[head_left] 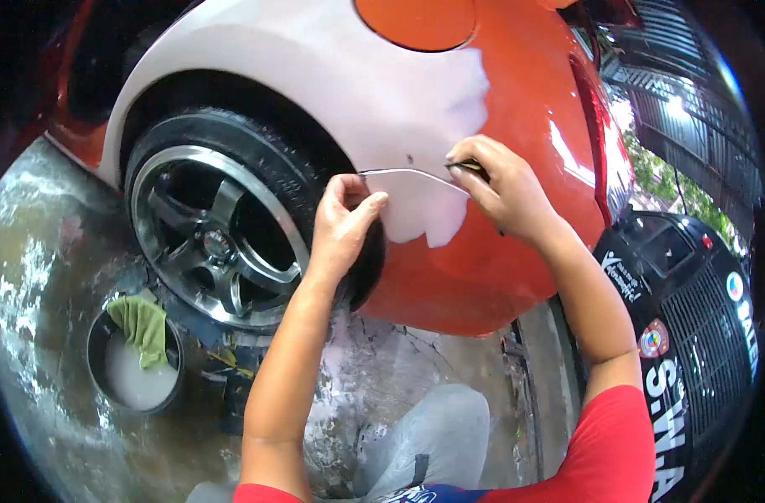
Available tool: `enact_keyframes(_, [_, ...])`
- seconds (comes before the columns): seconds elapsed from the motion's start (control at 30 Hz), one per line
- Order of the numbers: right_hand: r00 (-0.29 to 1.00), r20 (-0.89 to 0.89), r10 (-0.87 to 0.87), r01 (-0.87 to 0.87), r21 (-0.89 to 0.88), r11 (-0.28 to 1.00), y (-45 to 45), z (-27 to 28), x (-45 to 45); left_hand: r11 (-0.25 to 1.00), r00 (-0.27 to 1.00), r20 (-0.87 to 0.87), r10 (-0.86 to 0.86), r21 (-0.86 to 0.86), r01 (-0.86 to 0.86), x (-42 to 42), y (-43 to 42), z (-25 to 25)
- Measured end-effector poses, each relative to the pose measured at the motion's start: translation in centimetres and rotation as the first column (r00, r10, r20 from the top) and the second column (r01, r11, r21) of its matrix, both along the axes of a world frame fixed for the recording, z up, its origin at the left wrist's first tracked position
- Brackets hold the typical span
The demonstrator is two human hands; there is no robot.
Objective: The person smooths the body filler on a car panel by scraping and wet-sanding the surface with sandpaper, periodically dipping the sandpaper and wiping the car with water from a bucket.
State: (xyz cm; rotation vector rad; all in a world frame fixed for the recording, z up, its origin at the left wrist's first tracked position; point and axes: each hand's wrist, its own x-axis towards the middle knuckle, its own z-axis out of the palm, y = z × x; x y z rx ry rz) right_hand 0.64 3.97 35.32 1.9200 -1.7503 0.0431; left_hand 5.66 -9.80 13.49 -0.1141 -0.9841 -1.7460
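Both hands are at the rear side of an orange car (pixel 450 289), beside a pale, sanded-looking patch (pixel 420 105). My right hand (pixel 504 184) pinches a small dark tool (pixel 473 168) against the body, at the right end of a curved seam (pixel 412 171). My left hand (pixel 347 220) is at the seam's left end, near the wheel arch, its thumb and fingertips curled close together; whether anything thin is between them cannot be made out. A small dark spot shows just above the seam.
The car's wheel (pixel 219 243) stands left of my left hand. On the wet ground, a dark bucket (pixel 91 356) holds cloudy liquid, with a green cloth (pixel 143 327) over its rim. A black vehicle (pixel 693 293) with white lettering is at the right.
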Motion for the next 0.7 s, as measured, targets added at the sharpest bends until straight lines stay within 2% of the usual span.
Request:
enact_keyframes(0.07, [0.990,0.135,-0.038,0.033,0.041,0.999,0.6,-1.2,0.5,0.999,0.998,-0.046,-0.038,0.032,0.039,-0.6,0.3,-0.6])
enact_keyframes(0.1, [0.992,0.125,-0.019,0.013,0.047,0.999,0.5,-1.7,0.4,0.999,0.997,-0.072,-0.040,0.030,0.042,-0.4,0.3,-0.6])
enact_keyframes(0.13, [0.993,0.121,-0.006,-0.002,0.059,0.998,0.6,-2.3,0.2,0.998,0.998,-0.008,-0.055,-0.006,0.055,0.0,0.1,-1.0])
enact_keyframes(0.23, [0.991,0.133,-0.010,-0.001,0.088,0.996,0.3,-2.9,-0.6,0.961,0.957,-0.128,-0.260,0.061,0.269,0.6,-0.6,-1.3])
enact_keyframes(0.33, [0.926,0.354,-0.128,0.098,0.099,0.990,0.2,-2.8,-0.1,0.931,0.921,-0.172,-0.349,0.044,0.361,1.3,-1.1,-1.6])
enact_keyframes(0.37, [0.939,0.339,-0.054,0.032,0.069,0.997,0.0,-2.9,-1.1,0.922,0.908,-0.190,-0.373,0.033,0.385,1.2,-1.5,-1.8])
enact_keyframes(0.5, [0.798,0.566,-0.206,0.168,0.119,0.979,-0.4,-2.2,-0.9,0.924,0.911,-0.170,-0.377,-0.001,0.382,0.9,-1.9,-1.9])
enact_keyframes(0.57, [0.809,0.580,-0.097,0.060,0.083,0.995,-0.8,-2.1,-1.8,0.913,0.893,-0.204,-0.401,-0.004,0.409,0.8,-1.9,-2.1])
enact_keyframes(0.63, [0.730,0.639,-0.241,0.170,0.173,0.970,-0.6,-1.0,-1.9,0.914,0.879,-0.269,-0.394,-0.013,0.406,0.6,-1.3,-2.6])
enact_keyframes(0.7, [0.743,0.628,-0.231,0.140,0.192,0.971,-0.6,-0.4,-2.1,0.914,0.869,-0.325,-0.373,0.031,0.405,-0.3,-0.8,-3.2])
